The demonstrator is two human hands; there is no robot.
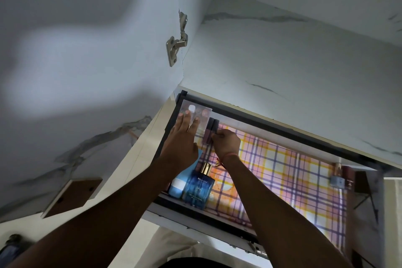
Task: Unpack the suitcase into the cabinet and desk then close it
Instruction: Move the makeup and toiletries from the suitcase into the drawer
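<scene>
We reach into the open drawer (300, 135) and arrange small toiletries on its plaid liner (282, 172). At the far left corner our left hand (185, 135) lies flat, fingers straight, pressing on a clear palette (203, 115) to keep it against the drawer wall. Just right of it, our right hand (226, 139) has its fingers curled around dark tubes (210, 131), setting them alongside the palette. Nearer us, a blue tube (177, 187) and a blue cologne bottle (199, 187) lie at the drawer's front left. At the far right end, small bottles (336, 175) stand in the corner. The suitcase is out of view. To do this well, we judge we should hold the palette still, lay the tubes parallel and touching it, then let go slowly so nothing rolls across the liner.
</scene>
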